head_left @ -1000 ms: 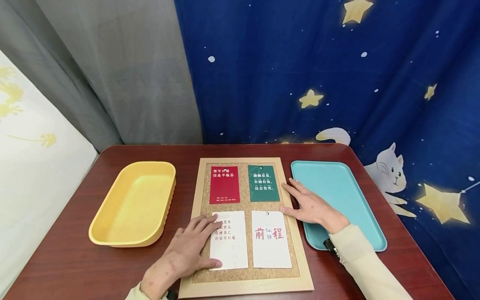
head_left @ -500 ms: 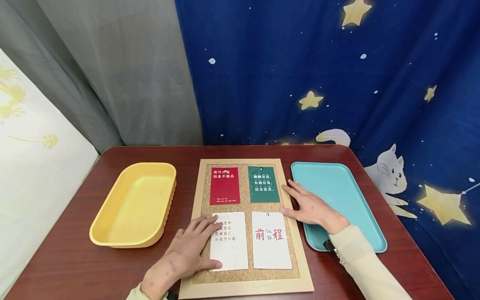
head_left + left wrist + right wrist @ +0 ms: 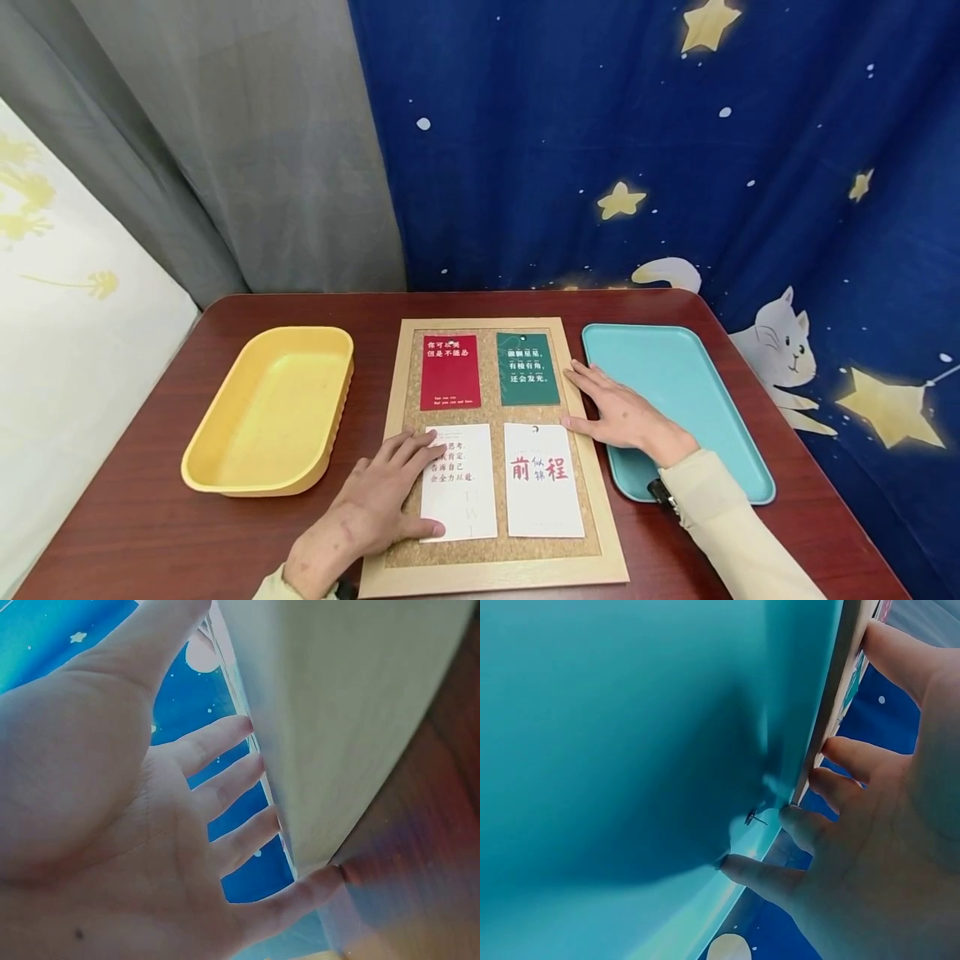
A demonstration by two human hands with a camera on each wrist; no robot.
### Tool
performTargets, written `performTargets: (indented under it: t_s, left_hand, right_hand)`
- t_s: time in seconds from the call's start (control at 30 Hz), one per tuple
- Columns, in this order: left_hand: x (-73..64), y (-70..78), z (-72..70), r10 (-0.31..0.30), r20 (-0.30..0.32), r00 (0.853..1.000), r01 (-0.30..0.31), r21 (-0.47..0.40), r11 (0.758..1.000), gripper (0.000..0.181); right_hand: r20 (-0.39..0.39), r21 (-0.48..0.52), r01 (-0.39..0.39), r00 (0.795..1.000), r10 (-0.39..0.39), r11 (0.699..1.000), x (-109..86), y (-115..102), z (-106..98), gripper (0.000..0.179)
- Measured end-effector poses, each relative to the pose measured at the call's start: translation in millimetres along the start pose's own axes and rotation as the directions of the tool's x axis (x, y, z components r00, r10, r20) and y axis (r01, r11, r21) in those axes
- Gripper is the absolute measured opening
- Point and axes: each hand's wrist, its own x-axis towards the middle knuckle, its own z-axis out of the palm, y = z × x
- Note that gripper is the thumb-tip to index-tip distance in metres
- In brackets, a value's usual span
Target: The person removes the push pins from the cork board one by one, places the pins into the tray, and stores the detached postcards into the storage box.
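Observation:
A wood-framed corkboard (image 3: 493,577) lies on the table with a red card (image 3: 450,375), a green card (image 3: 528,385) and two white cards, one at left (image 3: 461,512) and one at right (image 3: 545,512). My left hand (image 3: 375,504) rests along the board's left edge, fingers spread, thumb at the left white card. On the right edge of the frame rests my right hand (image 3: 626,415), thumb and fingers spread too. In the right wrist view, its lower fingertips are right at the side of the turquoise tray (image 3: 615,690). Neither hand grips anything.
At left stands a yellow bin (image 3: 273,417) with rounded corners. The turquoise tray sits close against the board's right side; a small dark pin (image 3: 752,818) shows in it. Behind the table (image 3: 150,517) hang a grey curtain (image 3: 247,150) and a blue starry one (image 3: 525,150).

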Motion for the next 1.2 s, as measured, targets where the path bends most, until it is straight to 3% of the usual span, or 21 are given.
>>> performTargets:
  t_s: [0.97,1.2]
  left_hand:
    - [2.3,1.0,-5.2,0.025,-0.005,1.0,-0.025,0.003,1.0,0.095]
    - [4.7,1.0,-7.1,0.038,-0.028,0.999,-0.038,-0.01,0.999,0.086]
  right_hand:
    - [0.026,0.007,-0.009,1.0,0.009,1.0,0.3,-1.3,-1.6,0.084]
    - [0.024,0.016,-0.008,1.0,0.008,1.0,-1.3,-0.6,-0.4,0.084]
